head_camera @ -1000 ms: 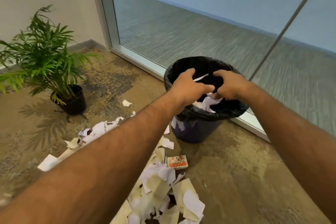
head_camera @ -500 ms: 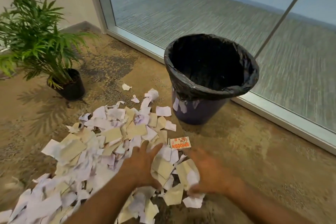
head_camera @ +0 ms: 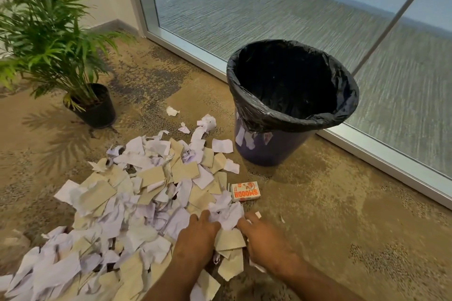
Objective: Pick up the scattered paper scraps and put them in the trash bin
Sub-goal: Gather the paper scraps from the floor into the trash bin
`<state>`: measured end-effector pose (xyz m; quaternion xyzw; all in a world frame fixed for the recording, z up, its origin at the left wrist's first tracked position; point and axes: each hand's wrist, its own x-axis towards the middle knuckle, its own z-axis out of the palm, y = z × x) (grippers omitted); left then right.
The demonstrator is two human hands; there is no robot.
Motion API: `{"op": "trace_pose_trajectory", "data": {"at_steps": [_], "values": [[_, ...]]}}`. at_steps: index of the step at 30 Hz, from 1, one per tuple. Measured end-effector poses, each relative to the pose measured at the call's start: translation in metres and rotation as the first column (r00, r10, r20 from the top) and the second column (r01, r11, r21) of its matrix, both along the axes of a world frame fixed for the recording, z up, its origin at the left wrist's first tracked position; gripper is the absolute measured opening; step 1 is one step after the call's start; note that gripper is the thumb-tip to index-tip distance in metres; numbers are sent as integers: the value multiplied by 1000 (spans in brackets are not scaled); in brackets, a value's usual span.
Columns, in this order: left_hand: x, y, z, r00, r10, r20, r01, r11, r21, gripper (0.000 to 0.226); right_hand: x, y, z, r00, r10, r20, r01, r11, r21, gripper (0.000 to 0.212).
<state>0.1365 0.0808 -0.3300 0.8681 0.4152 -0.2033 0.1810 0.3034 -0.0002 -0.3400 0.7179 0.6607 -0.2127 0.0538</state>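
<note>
Paper scraps (head_camera: 146, 193): white and tan, heaped on carpet (head_camera: 330, 215) left of and in front of trash bin (head_camera: 291, 95). Bin: upright, black liner, beside glass wall (head_camera: 269, 7). Left hand (head_camera: 197, 234) and right hand (head_camera: 263, 237): palms down, fingers curling into near edge of heap, bunching white scraps between them. Small orange-white box (head_camera: 245, 191): beside heap. Potted plant (head_camera: 61, 56): far left.

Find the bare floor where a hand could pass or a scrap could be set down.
Free: the carpet right of the trash bin and small box, up to the window frame; also between the potted plant and bin. Crowded: the paper scraps at lower left, where both hands gather.
</note>
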Motion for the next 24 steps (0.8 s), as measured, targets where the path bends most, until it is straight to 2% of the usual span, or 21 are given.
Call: {"op": "trace_pose_trajectory", "data": {"at_steps": [2, 5, 9, 11, 14, 18, 21, 24], "values": [[-1, 2, -1, 1000, -20, -2, 20, 1000, 5, 46, 4, 1, -3, 999, -30, -23, 31, 1000, 1, 36], [-4, 3, -3, 997, -41, 61, 39, 999, 36, 39, 13, -1, 4, 970, -183, -158, 194, 979, 57, 27], [-11, 13, 7, 955, 33, 294, -38, 999, 12, 33, 23, -5, 29, 882, -350, -315, 400, 910, 109, 28], [-12, 20, 23, 903, 107, 416, -100, 994, -39, 29, 29, -7, 49, 832, -400, -385, 479, 868, 131, 38], [-15, 31, 57, 788, 205, 581, -196, 977, -79, 26, 39, -10, 96, 775, -411, -479, 560, 798, 222, 41], [-5, 47, 130, 569, 293, 769, -301, 944, -137, 30, 49, -16, 178, 599, -359, -716, 721, 629, 289, 41], [13, 63, 196, 390, 281, 877, -287, 942, -174, 26, 57, -12, 241, 584, -234, -777, 739, 548, 391, 40], [48, 79, 250, 219, 233, 947, -253, 951, -176, 29, 76, 10, 291, 614, -116, -780, 731, 456, 508, 38]]}}
